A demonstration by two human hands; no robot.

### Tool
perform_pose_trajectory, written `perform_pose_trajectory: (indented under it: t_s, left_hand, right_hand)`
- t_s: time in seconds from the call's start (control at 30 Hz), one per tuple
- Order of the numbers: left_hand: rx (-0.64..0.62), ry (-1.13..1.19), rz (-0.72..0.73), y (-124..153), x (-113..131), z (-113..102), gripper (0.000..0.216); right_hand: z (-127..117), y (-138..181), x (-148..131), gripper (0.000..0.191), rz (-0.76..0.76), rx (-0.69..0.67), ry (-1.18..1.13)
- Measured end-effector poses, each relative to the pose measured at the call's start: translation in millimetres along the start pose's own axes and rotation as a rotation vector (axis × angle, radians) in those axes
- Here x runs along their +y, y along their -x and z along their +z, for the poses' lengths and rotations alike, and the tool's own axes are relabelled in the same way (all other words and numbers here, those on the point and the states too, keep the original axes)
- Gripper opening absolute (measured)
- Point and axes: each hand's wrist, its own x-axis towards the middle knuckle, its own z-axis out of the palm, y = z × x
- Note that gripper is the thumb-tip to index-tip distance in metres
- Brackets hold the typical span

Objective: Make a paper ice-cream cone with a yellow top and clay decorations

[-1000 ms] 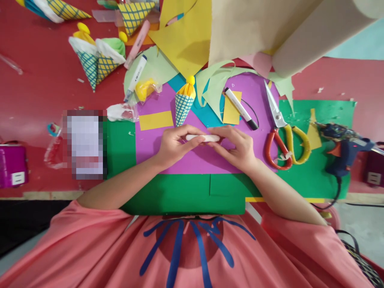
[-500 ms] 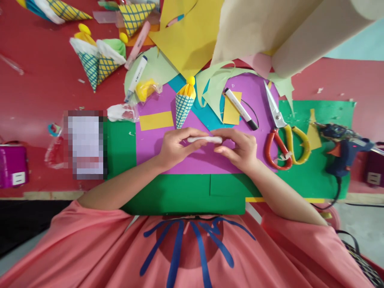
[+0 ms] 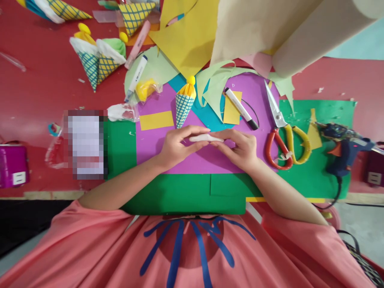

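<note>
At least five paper cones [image 3: 184, 105] are in view; three markers [image 3: 241, 109]; two yellow rectangles [image 3: 156, 120]. One pair of scissors [image 3: 279, 118]; one glue gun [image 3: 345, 147]; two magenta boxes [image 3: 12, 166]; one white roll [image 3: 204, 138]; two hands [image 3: 174, 148].

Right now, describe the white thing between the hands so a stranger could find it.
Find the big purple sheet on the green one. Over it, the left hand and right hand meet, pinching a short white roll between them. Unlike the white markers nearby, it is capless and held.
</note>
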Motion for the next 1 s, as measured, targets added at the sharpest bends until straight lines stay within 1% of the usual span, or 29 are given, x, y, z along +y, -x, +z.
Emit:
perform_pose_trajectory:
  t_s: [0.1, 0.17, 0.2, 0.3, 0.33, 0.37, 0.43, 0.47, 0.53, 0.6, 0.63, 0.67, 0.73, 0.8, 0.93, 1.0]
  left_hand:
    - [0.016, -0.060, 0.058, -0.6, 1.8, -0.8, 0.021]
    - [0.025, -0.065, 0.039, -1.2, 3.5, -1.3, 0.017]
    - [0.023, -0.051, 0.012, -1.5, 4.2, -1.4, 0.015]
    - [-0.003, 0.019, -0.090, -2.1, 5.3, -1.1, 0.015]
    - [-0.014, 0.034, -0.109, -2.2, 5.2, -0.9, 0.016]
    - [-0.019, 0.044, -0.118, -2.1, 4.9, -0.7, 0.016]
    - [-0.031, 0.058, -0.122, -1.8, 4.1, -0.2, 0.018]
    - [-0.042, 0.075, -0.132, -1.6, 3.8, -0.1, 0.021]
    - [-0.072, 0.121, -0.173, -1.4, 3.3, 0.2, 0.033]
    - [-0.074, 0.138, -0.193, -1.6, 3.2, 0.3, 0.043]
    - [-0.059, 0.128, -0.180, -1.7, 3.2, 0.3, 0.042]
    - [-0.038, 0.110, -0.154, -1.9, 3.2, 0.3, 0.036]
    - [0.001, 0.069, -0.087, -2.0, 3.0, 0.2, 0.023]
    - [0.012, 0.035, -0.045, -1.7, 2.7, 0.1, 0.018]
    - [0.000, 0.001, -0.029, -0.7, 2.0, 0.4, 0.032]
    - [0.003, -0.027, 0.008, -0.7, 1.3, 0.3, 0.035]
  right_hand:
    - [-0.1, -0.3, -0.9, 0.011, 0.020, -0.016, -0.003]
    - [0.7, -0.6, -0.6, 0.013, 0.053, -0.026, -0.026]
    - [1.4, -0.7, -0.2, 0.018, 0.072, -0.028, -0.057]
    - [3.7, -0.5, 1.8, 0.048, 0.124, -0.039, -0.171]
    - [4.3, -0.2, 2.4, 0.053, 0.121, -0.051, -0.182]
    - [4.8, 0.0, 2.9, 0.051, 0.102, -0.066, -0.169]
    - [5.2, 0.6, 3.4, 0.036, 0.034, -0.084, -0.101]
    - [5.2, 0.8, 3.5, 0.028, 0.001, -0.076, -0.069]
    - [4.9, 0.7, 3.4, 0.019, -0.021, -0.027, -0.030]
    - [4.4, 0.3, 3.1, 0.015, -0.005, 0.034, -0.026]
    - [4.2, 0.0, 2.9, 0.014, 0.006, 0.053, -0.030]
    - [4.1, -0.4, 2.7, 0.016, 0.020, 0.056, -0.041]
    - [4.1, -1.0, 2.4, 0.026, 0.053, 0.037, -0.070]
    - [4.3, -1.4, 2.3, 0.030, 0.053, 0.008, -0.086]
    - [4.2, -1.4, 2.6, 0.014, 0.010, 0.035, -0.062]
    - [4.0, -1.1, 2.4, 0.011, 0.028, 0.054, -0.054]
